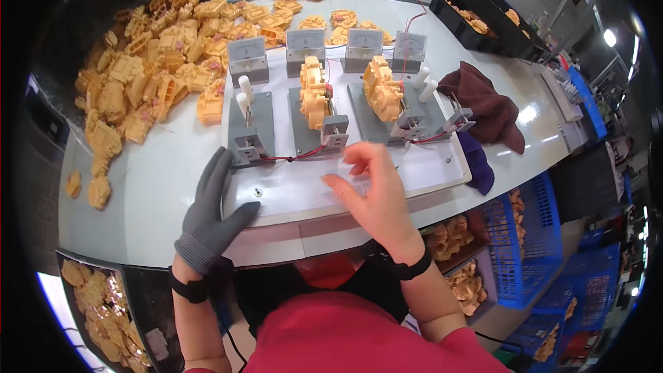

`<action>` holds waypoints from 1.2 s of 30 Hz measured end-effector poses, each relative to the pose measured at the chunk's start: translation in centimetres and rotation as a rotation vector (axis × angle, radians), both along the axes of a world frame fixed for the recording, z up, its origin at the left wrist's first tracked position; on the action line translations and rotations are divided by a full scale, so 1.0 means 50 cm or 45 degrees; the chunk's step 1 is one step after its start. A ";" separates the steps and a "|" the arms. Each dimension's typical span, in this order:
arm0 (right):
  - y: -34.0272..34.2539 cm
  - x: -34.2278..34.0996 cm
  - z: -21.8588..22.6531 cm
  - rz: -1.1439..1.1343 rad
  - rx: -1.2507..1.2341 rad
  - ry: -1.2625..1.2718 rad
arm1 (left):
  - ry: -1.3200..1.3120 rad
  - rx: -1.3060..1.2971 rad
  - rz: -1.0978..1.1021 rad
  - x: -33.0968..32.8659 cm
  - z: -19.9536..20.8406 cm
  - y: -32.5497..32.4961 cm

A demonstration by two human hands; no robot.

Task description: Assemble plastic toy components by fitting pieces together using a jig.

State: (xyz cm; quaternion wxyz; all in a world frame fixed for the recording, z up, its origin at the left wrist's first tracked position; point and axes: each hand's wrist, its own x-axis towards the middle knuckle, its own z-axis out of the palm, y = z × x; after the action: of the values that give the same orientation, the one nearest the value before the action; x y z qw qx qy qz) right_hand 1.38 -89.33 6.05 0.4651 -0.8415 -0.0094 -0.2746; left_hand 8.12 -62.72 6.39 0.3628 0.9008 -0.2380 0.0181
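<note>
My left hand (pixel 213 204), in a grey knit glove, rests with spread fingers at the near left corner of a white board (pixel 297 197). Bare and partly curled, my right hand (pixel 380 200) hovers over the board's near middle; thumb and fingers are apart, and nothing shows between them. Beyond it, a yellow plastic gearbox (pixel 313 100) stands upright on a grey fixture plate (pixel 294 124). A second yellow gearbox (pixel 382 93) sits on the fixture to the right. The leftmost fixture plate (pixel 261 114) carries white posts and no gearbox. Red wires (pixel 304 155) run between the fixtures.
Several analog meters (pixel 305 45) line the board's back. Yellow gearboxes (pixel 176 41) are heaped at the left. A brown cloth (pixel 483 100) lies to the right, near black trays (pixel 483 17). Blue crates (pixel 528 235) and a bin of yellow parts (pixel 97 304) are below table height.
</note>
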 end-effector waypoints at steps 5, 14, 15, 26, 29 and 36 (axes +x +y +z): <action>-0.005 0.023 0.008 0.096 0.093 -0.152 | -0.399 0.073 -0.108 0.039 0.179 -0.048; -0.020 0.024 0.016 0.248 0.200 -0.312 | -0.789 1.054 -0.924 0.177 0.233 -0.324; -0.020 0.026 0.006 0.259 0.200 -0.329 | -0.818 1.071 -0.950 0.187 0.214 -0.339; 0.000 0.003 -0.012 0.083 0.257 -0.646 | -0.505 0.289 -1.082 0.018 0.342 -0.276; -0.030 -0.098 -0.025 0.323 0.510 -0.419 | -0.048 0.593 -1.376 -0.056 0.297 -0.291; -0.187 -0.413 -0.194 -0.244 0.439 0.501 | -0.040 0.272 -1.045 -0.091 0.196 -0.214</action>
State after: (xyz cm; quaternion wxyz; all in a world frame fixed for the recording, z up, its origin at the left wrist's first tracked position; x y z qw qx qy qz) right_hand -19.25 -98.66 -3.64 0.5664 -0.7841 0.2075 -0.1462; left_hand 3.58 -73.42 16.19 0.2409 0.7634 -0.5830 -0.1389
